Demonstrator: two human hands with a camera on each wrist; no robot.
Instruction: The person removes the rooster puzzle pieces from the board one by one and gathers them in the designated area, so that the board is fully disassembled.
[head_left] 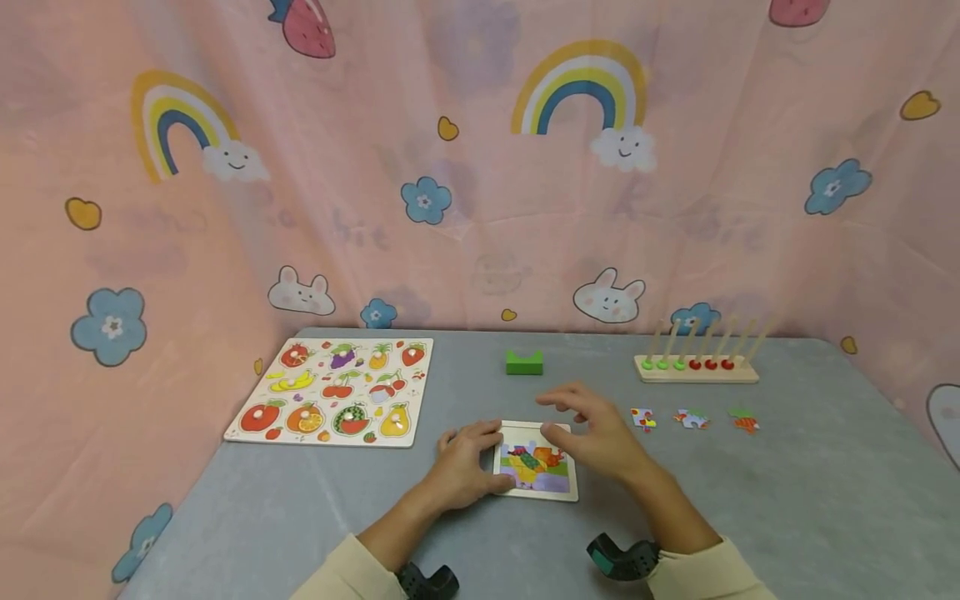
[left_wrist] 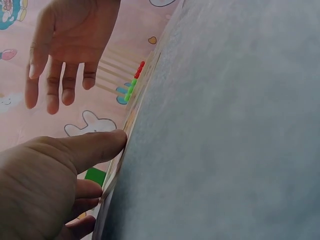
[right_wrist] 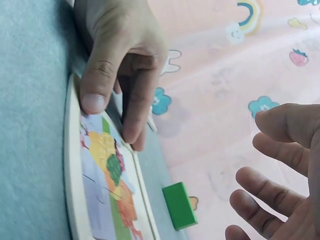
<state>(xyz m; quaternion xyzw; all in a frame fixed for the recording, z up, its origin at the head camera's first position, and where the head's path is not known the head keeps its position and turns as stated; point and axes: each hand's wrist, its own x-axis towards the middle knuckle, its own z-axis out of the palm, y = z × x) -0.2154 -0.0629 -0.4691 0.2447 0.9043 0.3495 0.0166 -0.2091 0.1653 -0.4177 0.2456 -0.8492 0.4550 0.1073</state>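
Note:
A small wooden jigsaw puzzle tray (head_left: 551,497) lies on the table in the head view, a colourful animal picture partly filling it; its upper part shows pale. My left hand (head_left: 463,468) holds the tray's left side, thumb on the near rim and fingers at the far edge, as the right wrist view also shows. Above the tray's right side hovers my right hand (head_left: 603,433), its fingers loosely bent and apart, with nothing in them. To its right lie three loose puzzle pieces: one mostly yellow (head_left: 643,419), one bluish (head_left: 692,419), one orange and green (head_left: 744,421).
A fruit peg board (head_left: 318,398) lies at the left of the grey table (head_left: 315,508). A green block (head_left: 524,363) stands behind the tray. At the back right is a wooden bead stand (head_left: 697,375) with upright rods and green and red beads.

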